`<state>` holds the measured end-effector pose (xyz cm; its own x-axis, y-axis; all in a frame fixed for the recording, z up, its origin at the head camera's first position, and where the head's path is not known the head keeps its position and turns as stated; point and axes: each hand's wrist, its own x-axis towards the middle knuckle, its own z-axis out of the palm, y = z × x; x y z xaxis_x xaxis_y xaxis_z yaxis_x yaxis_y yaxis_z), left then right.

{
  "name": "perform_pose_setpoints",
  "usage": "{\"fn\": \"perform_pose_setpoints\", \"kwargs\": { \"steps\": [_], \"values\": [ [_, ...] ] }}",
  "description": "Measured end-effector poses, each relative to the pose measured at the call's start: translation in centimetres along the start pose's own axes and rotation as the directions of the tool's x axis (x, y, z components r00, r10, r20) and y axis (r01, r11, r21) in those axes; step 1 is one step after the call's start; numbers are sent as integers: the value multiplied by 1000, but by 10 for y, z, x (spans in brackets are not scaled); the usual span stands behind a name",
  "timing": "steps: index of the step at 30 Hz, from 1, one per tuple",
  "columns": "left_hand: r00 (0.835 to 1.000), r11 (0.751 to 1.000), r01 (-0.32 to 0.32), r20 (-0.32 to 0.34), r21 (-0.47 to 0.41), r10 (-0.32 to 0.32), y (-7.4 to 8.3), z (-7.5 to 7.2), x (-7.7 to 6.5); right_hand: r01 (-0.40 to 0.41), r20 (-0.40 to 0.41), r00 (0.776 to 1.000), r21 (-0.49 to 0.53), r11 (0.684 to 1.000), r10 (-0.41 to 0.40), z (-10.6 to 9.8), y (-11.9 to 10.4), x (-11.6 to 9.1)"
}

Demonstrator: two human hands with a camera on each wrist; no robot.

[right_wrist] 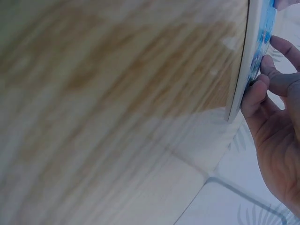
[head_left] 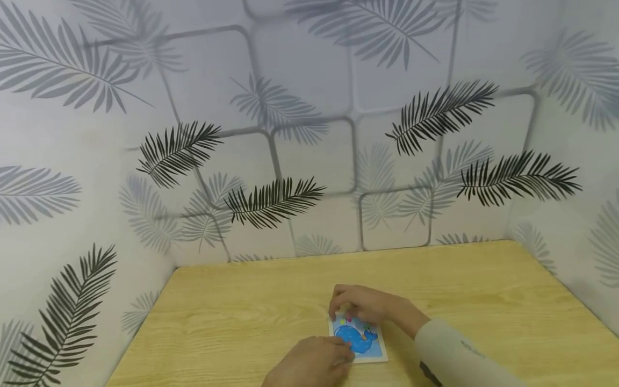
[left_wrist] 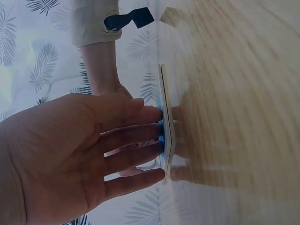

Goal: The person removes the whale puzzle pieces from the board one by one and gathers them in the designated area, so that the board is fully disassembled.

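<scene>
A flat, square-cornered picture board (head_left: 371, 352) with a blue whale on a light blue ground lies on the wooden table. Its pale edge (left_wrist: 164, 93) shows a thin dark line between two layers in the left wrist view. My left hand (head_left: 314, 361) is at its near left side, fingers nearly straight and fingertips on the picture. Over the far part is my right hand (head_left: 364, 302), its fingers bent and tips (right_wrist: 259, 89) close together at the picture's face; I cannot tell whether they pinch a small piece. This hand hides the board's far edge.
The wood-grain table (head_left: 232, 306) spreads around the board on all sides. Pale walls (head_left: 309, 161) with a leaf pattern stand behind it and at both sides. A light sleeve (head_left: 454, 349) covers the right forearm, with a dark strap (left_wrist: 129, 21) at it.
</scene>
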<state>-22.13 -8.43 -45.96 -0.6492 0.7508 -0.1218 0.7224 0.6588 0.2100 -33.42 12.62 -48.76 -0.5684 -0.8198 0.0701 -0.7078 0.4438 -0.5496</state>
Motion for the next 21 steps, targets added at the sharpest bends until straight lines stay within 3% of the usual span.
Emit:
{"fn": "perform_pose_setpoints", "kwargs": {
  "steps": [11, 21],
  "values": [
    [999, 999, 37, -14, -35, -37, -1, -2, -1, -67, 70, 994, -158, 985, 78, 0, -8, 8],
    [998, 994, 69, 1, -87, -69, -2, -2, -3, -44, 35, 998, -80, 996, 47, 4, -11, 7]
  ]
}}
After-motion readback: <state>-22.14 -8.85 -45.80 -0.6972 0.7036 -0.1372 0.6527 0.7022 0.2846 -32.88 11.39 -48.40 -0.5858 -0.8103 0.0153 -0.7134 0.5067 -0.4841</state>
